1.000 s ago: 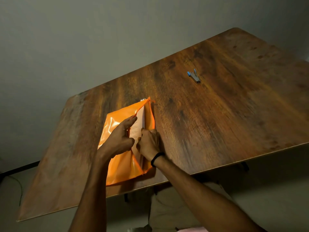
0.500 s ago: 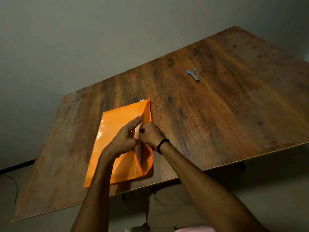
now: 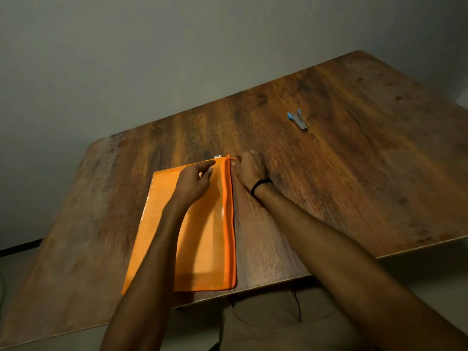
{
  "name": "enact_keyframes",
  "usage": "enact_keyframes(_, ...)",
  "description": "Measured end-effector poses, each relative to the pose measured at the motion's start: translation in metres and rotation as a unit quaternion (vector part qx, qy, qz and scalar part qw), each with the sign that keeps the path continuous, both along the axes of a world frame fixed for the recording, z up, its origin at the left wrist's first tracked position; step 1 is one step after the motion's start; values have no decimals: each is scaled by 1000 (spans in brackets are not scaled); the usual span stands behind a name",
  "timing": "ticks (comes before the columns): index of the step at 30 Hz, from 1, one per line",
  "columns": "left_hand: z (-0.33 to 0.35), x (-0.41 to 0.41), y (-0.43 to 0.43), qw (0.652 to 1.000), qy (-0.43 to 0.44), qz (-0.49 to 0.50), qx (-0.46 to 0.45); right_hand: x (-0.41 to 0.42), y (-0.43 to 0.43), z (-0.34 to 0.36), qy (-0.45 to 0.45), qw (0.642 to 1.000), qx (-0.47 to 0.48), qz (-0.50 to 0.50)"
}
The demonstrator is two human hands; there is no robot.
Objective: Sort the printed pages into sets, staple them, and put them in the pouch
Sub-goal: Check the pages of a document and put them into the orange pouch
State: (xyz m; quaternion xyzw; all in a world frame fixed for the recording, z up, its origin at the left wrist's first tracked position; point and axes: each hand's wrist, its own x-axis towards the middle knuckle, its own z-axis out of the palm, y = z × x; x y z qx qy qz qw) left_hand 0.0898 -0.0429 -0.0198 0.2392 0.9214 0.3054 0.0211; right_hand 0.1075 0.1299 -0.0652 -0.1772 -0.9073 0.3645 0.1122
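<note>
- Wooden table [image 3: 354,173] by a grey wall, small blue-tipped stapler [image 3: 298,122] well off to the right
- Orange zip pouch [image 3: 205,249] lies flat at the near edge
- Left hand [image 3: 193,182] pinches its far end
- Right hand [image 3: 249,168] is curled by the pull cord [image 3: 234,159], grip hidden

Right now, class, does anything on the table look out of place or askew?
Nothing stands out. The pouch lies flat on the table, left hand and right hand holding its far end; the stapler lies apart, further back.
</note>
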Motion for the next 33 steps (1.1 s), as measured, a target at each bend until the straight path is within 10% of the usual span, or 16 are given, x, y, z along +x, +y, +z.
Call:
enact_keyframes(10,-45,-76,34,975,5,-49,-218,-46,7,-4,-2,995,91,27)
enact_keyframes(33,-59,-97,65,967,-26,10,-254,-2,39,10,-45,979,47,191)
